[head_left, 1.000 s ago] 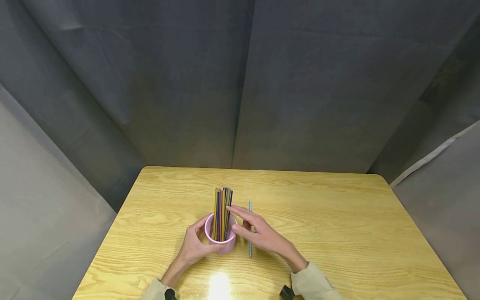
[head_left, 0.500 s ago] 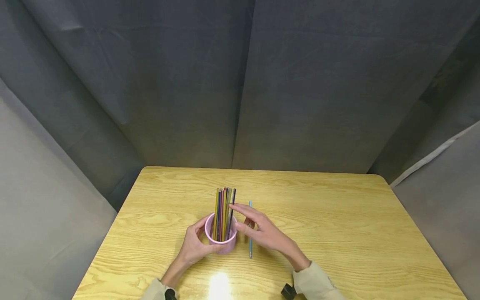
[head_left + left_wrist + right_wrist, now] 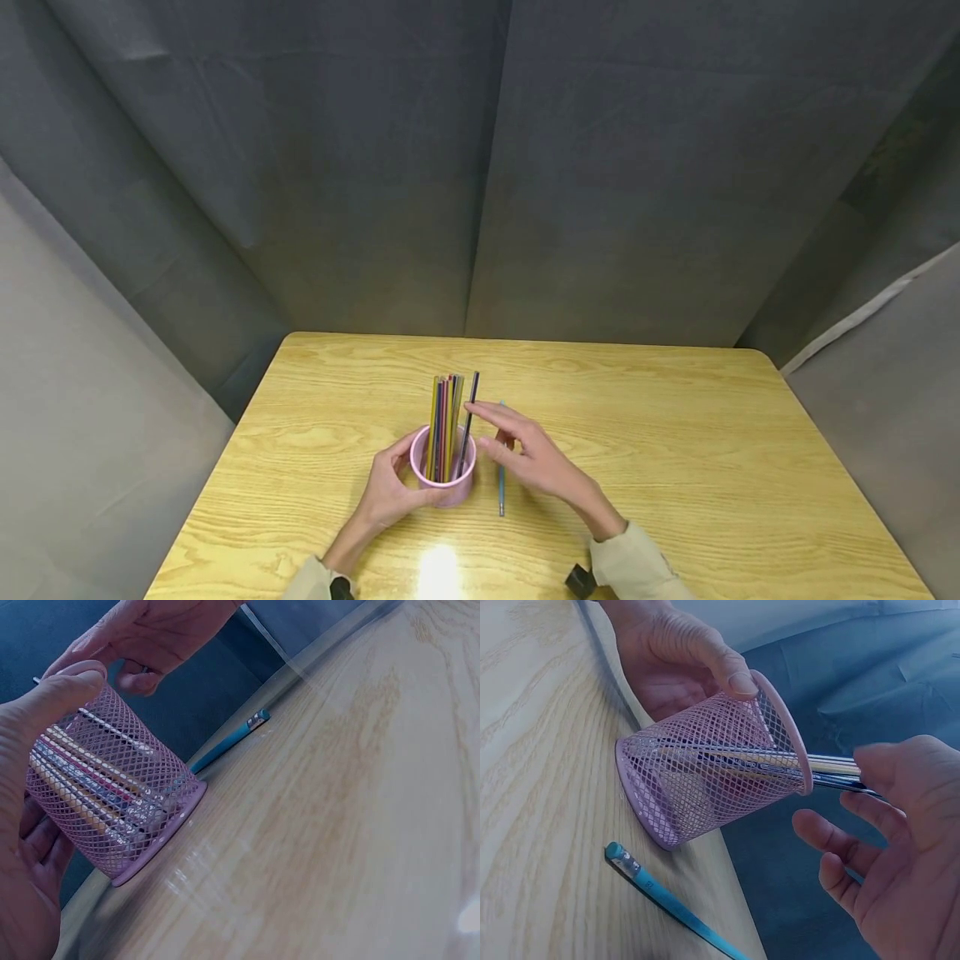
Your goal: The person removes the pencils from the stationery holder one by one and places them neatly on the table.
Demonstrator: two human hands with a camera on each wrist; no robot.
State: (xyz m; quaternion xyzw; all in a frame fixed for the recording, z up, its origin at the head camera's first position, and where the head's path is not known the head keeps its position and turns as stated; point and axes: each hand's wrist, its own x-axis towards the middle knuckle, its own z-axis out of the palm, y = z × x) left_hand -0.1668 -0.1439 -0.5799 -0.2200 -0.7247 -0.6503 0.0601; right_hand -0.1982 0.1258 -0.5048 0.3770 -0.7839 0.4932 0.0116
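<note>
A pink mesh pencil cup (image 3: 454, 497) stands on the table with several coloured pencils (image 3: 444, 421) in it. My left hand (image 3: 386, 492) grips the cup from the left, thumb near the front rim. One dark pencil (image 3: 466, 442) leans right, apart from the bunch. My right hand (image 3: 540, 458) is over the cup's right side, its index fingertip across that dark pencil and its thumb apart from it in the head view. In the right wrist view the thumb overlaps the pencil tops and hides the contact. A light blue pencil (image 3: 660, 892) with an eraser lies beside the cup.
The wooden table (image 3: 712, 450) ends at a dark grey curtain (image 3: 375, 208) behind. Lighter grey panels hang at both sides. Black straps or devices (image 3: 580, 581) show at the wrists.
My right hand has shifted slightly right, and the dark pencil has swung right with it, parting from the others. The left hand and the cup have barely moved.
</note>
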